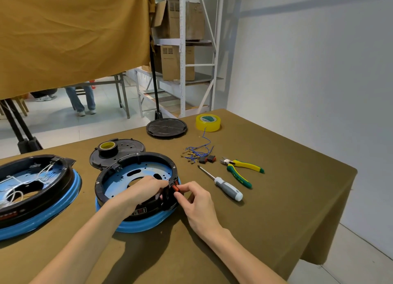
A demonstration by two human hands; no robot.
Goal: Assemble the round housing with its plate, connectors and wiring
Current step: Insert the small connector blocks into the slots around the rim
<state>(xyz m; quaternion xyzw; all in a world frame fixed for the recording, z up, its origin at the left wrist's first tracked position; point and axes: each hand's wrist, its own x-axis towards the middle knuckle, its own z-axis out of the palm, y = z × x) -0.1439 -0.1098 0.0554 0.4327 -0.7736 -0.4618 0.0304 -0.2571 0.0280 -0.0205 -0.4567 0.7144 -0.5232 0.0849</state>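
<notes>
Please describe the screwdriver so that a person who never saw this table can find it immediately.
On the brown table, look right of the blue-rimmed housing that both hands are working on. The screwdriver lies there, beside the pliers. Its handle is grey and white; the pliers' handles are yellow and green.

A workshop: metal storage shelving (182, 49) with cardboard boxes (177, 62), pliers (242, 169) on a cloth-covered bench (276, 198).

both bare forearms reach in from the lower edge and converge toward the middle. the left hand (144, 189) lies knuckles-up, its fingers curled downward with the tips out of sight. the right hand (196, 200) sits just beside it, nearly touching, thumb and forefinger pinched together (the remaining fingers curl loosely behind them), wrist bent slightly inward.
</notes>
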